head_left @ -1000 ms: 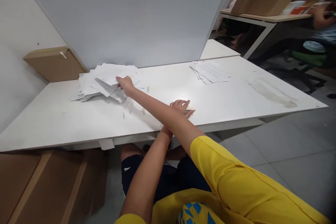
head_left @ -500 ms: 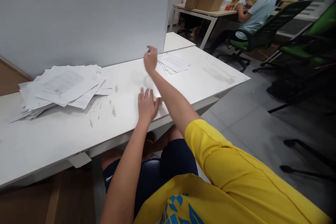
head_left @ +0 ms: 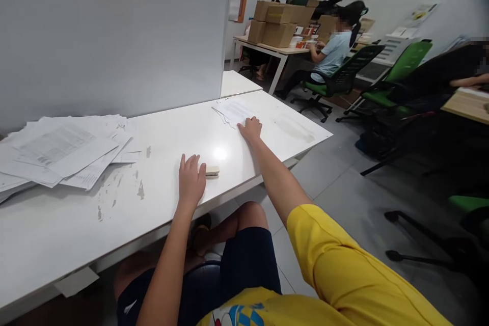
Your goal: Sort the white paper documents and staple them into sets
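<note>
My left hand [head_left: 192, 181] lies low over the white table near its front edge, fingers stretched out and thumb to the right. A small cream stapler [head_left: 212, 170] shows just beside the thumb; its left end is hidden by the hand. Farther off, my right hand [head_left: 251, 130] rests at the near right edge of a small stack of printed papers [head_left: 234, 110]. Its thumb stands apart from the fingers, which bend down; their tips are partly hidden. At the left is a large untidy pile of printed sheets [head_left: 64, 147].
A grey-white partition [head_left: 114, 35] borders the back of the white table [head_left: 160, 204]. Beyond it, a seated person [head_left: 332, 53] works at a desk with cardboard boxes [head_left: 280, 25]. Green chairs [head_left: 410, 66] stand at right, and another person's arm [head_left: 471, 80] shows at the far right.
My right hand has come down from above the table onto the near edge of the small paper stack. The stapler beside my left hand shows more clearly. The view has shifted up and right.
</note>
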`<control>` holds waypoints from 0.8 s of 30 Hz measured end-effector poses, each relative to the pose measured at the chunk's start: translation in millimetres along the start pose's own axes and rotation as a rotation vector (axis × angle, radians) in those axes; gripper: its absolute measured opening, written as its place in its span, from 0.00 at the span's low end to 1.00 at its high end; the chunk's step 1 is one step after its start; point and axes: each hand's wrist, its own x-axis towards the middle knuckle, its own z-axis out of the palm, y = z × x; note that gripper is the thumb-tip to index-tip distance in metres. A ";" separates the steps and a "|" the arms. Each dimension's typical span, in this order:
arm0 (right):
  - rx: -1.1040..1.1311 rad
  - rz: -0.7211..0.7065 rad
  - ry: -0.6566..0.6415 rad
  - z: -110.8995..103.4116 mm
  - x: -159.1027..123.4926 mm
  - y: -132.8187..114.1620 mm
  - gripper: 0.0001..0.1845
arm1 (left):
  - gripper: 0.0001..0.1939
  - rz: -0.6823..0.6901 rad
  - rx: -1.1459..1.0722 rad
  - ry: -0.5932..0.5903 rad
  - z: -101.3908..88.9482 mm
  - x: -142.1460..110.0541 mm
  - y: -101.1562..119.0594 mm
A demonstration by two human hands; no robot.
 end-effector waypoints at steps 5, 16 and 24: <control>0.008 0.023 0.055 0.1 0.1 0.4 0.23 | 0.26 -0.032 -0.063 -0.005 -6.3 -2.9 4.5; 0.086 0.031 -0.019 0.0 3.6 5.5 0.28 | 0.24 0.025 -0.044 0.035 -9.2 -8.9 8.6; 0.057 0.021 0.015 -5.0 0.6 1.6 0.18 | 0.24 0.079 -0.048 0.041 -8.9 -8.8 8.6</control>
